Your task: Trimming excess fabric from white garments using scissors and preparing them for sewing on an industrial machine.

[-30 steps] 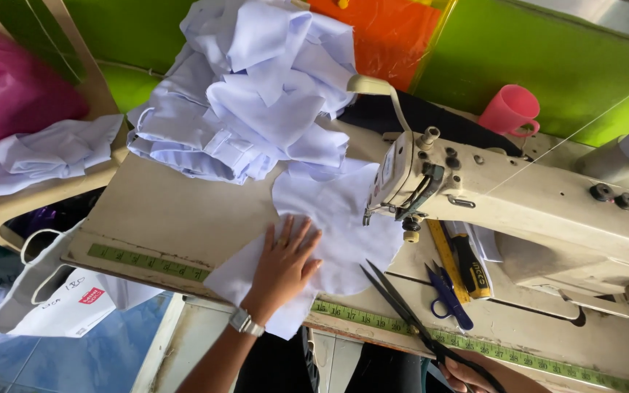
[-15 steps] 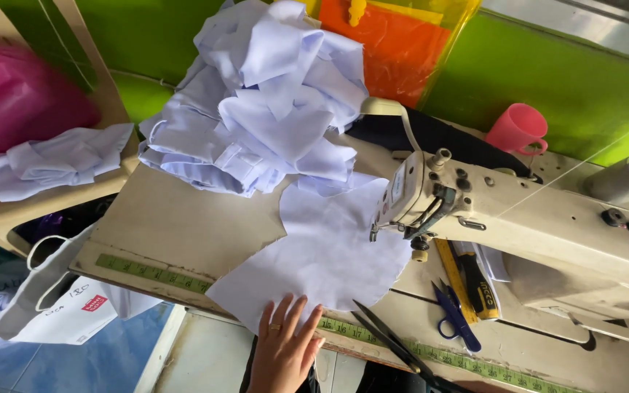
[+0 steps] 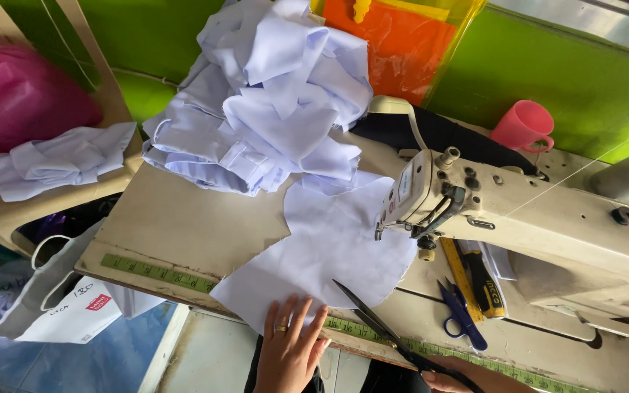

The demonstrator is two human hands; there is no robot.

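Observation:
A flat piece of pale lilac-white fabric (image 3: 329, 247) lies on the sewing table (image 3: 183, 225), reaching under the head of a cream sewing machine (image 3: 518, 218). My left hand (image 3: 290, 349) rests with spread fingers on the fabric's near edge; a ring is on one finger. My right hand (image 3: 467, 377) is at the bottom edge and grips the handles of long black scissors (image 3: 387, 331). Their closed blades lie over the fabric's lower right corner, pointing up and left.
A heap of the same pale cloth pieces (image 3: 271, 102) fills the table's back. A green measuring tape (image 3: 161, 273) runs along the front edge. Small blue scissors (image 3: 462, 314) and a yellow-black tool (image 3: 478, 280) lie under the machine. A pink cup (image 3: 522, 125) stands behind.
My left hand has slid back from the middle of the fabric to its near edge. The black scissors have moved left, onto the fabric's corner.

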